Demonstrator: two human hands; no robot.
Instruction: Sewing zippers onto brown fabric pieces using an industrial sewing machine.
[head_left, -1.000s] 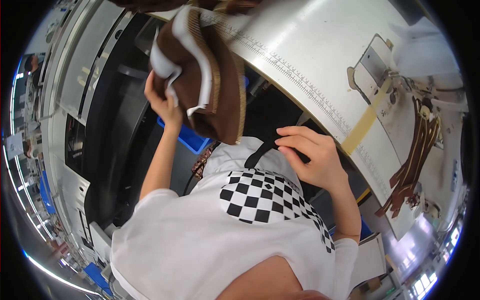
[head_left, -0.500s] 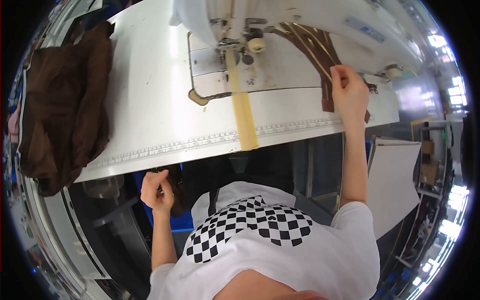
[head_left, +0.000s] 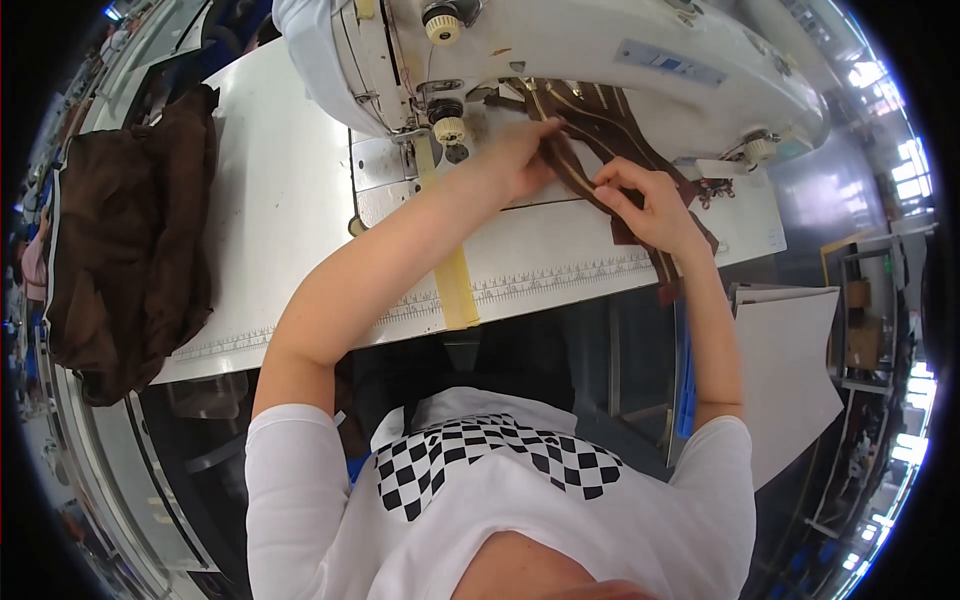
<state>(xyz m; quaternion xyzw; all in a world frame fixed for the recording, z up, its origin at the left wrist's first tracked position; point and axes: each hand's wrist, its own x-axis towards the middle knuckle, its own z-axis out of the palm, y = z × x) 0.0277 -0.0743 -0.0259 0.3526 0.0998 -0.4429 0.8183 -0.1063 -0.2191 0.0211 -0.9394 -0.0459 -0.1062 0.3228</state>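
Note:
My left hand (head_left: pixel 525 158) reaches beside the needle area of the white sewing machine (head_left: pixel 590 40), its fingers closed on a brown zipper strip (head_left: pixel 568 163) with metal teeth. My right hand (head_left: pixel 648 205) pinches the same strip lower down, to the right. Behind both hands, more brown zippers (head_left: pixel 625 135) lie loosely on the machine bed, some ends hanging over the table's front edge. A strip of yellow tape (head_left: pixel 455 295) runs from the machine to the edge, partly hidden by my left forearm.
A pile of dark brown fabric (head_left: pixel 125 240) sits on the left of the white table (head_left: pixel 260 170), which has a ruler along its front edge (head_left: pixel 540 280). A pale board (head_left: pixel 785 380) stands below at the right. Blue plastic (head_left: pixel 685 400) shows under the table.
The brown fabric piece my left hand held up earlier is out of that hand. My left hand has moved up to the zippers beside my right hand. The view has swung round toward the machine.

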